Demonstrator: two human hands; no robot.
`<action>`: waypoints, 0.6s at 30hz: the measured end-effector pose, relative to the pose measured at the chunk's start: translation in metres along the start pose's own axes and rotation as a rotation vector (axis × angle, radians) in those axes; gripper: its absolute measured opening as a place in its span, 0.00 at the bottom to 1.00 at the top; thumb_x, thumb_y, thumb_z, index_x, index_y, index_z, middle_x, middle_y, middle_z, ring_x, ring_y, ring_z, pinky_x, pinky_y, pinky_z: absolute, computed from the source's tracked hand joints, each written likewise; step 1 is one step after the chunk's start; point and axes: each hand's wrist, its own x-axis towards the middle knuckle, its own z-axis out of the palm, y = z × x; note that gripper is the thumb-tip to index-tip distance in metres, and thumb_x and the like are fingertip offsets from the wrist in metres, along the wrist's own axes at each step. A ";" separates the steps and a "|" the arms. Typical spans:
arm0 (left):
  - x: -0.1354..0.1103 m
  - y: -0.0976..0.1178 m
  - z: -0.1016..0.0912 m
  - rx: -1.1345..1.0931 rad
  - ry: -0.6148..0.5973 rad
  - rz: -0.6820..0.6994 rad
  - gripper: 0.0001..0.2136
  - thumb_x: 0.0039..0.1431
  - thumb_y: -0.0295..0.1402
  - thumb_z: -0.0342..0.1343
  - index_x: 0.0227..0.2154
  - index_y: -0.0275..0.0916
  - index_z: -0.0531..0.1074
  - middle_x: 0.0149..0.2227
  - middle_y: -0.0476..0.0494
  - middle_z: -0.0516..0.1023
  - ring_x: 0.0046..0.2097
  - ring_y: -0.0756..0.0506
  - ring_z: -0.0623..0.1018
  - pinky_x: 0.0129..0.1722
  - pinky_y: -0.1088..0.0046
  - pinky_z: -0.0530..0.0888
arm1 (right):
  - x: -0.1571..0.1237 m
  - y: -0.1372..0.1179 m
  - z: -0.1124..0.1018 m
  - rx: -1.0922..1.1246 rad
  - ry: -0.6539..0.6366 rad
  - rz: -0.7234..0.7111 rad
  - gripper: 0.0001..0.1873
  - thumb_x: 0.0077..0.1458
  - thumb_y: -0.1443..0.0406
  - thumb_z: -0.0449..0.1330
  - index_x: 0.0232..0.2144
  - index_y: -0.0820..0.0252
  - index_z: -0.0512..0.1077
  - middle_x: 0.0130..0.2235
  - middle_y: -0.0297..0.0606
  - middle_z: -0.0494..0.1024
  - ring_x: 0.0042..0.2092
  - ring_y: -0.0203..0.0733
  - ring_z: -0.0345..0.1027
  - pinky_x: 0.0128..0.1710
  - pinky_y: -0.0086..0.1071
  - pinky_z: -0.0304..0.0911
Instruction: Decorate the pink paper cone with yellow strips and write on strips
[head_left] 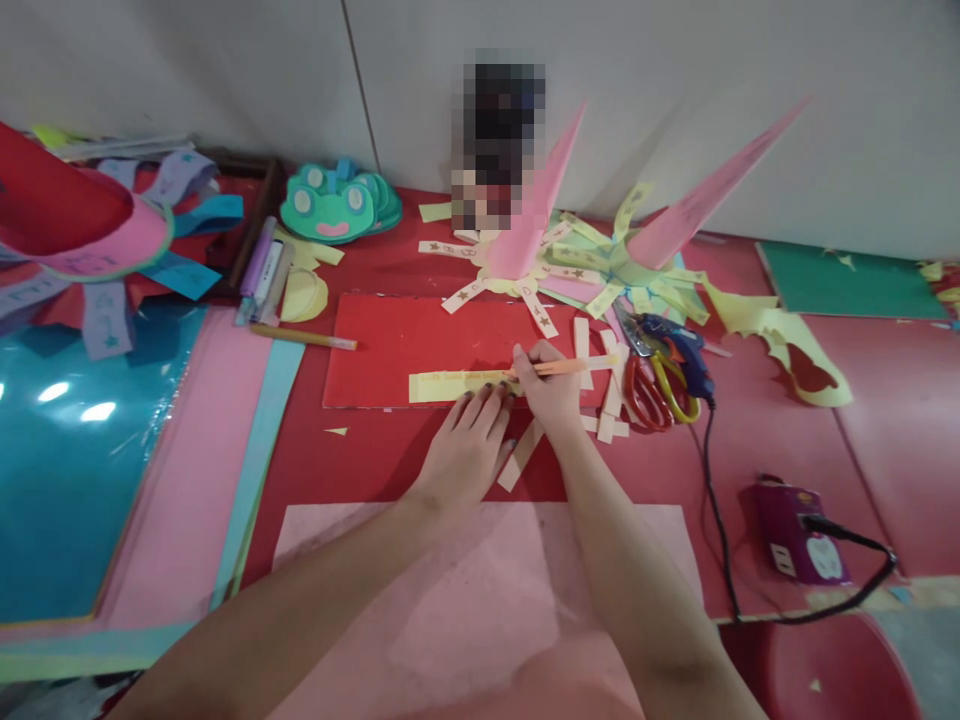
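Pinching orange pen [568, 368] tightly in right hand [553, 393], against yellow strip [437, 388] laid on red board [382, 340]. Flattening strip with left hand [466, 437], splayed, grasping nothing. Crowded at right by pale sticks [611, 402], scissors [636, 335], glue gun [691, 362]. Backed by pink cones [536, 215]. Can see stars, blurry letters on cone petals [538, 310], white apple [825, 557] on purple box [787, 520]; can't read tiny writing [457, 377] on yellow strip.

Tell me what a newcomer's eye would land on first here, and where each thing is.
Probably the two tall pink paper cones, rising at the back of the red table near the wall. The green frog-face cutouts, left of the cones, would likely come next. In the middle, the right hand holds an orange pen with its tip at a yellow paper strip on a red board.
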 end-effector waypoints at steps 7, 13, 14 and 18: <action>0.000 0.001 0.000 -0.002 0.006 0.000 0.18 0.63 0.32 0.40 0.51 0.28 0.64 0.57 0.35 0.64 0.59 0.40 0.63 0.57 0.60 0.61 | -0.001 0.001 0.000 -0.027 -0.032 -0.012 0.19 0.54 0.55 0.51 0.17 0.58 0.55 0.16 0.25 0.57 0.20 0.29 0.53 0.21 0.26 0.51; 0.000 0.000 -0.001 0.002 -0.014 0.000 0.19 0.63 0.32 0.40 0.52 0.27 0.63 0.57 0.35 0.63 0.59 0.40 0.63 0.57 0.60 0.61 | -0.001 0.002 0.000 -0.033 -0.009 -0.012 0.19 0.55 0.56 0.51 0.17 0.57 0.55 0.16 0.26 0.57 0.20 0.30 0.54 0.22 0.26 0.51; 0.000 0.000 0.000 0.004 -0.009 0.001 0.19 0.63 0.32 0.40 0.52 0.27 0.63 0.57 0.35 0.63 0.59 0.40 0.63 0.58 0.60 0.61 | -0.001 0.002 0.000 -0.027 -0.007 -0.009 0.19 0.55 0.56 0.51 0.17 0.57 0.55 0.16 0.26 0.57 0.20 0.30 0.54 0.22 0.26 0.51; -0.001 0.000 0.001 0.015 0.007 0.009 0.19 0.63 0.32 0.39 0.52 0.27 0.63 0.57 0.35 0.64 0.59 0.40 0.63 0.57 0.60 0.61 | -0.001 0.001 0.001 -0.035 -0.005 -0.023 0.19 0.54 0.57 0.51 0.17 0.57 0.54 0.16 0.25 0.55 0.20 0.29 0.53 0.21 0.26 0.51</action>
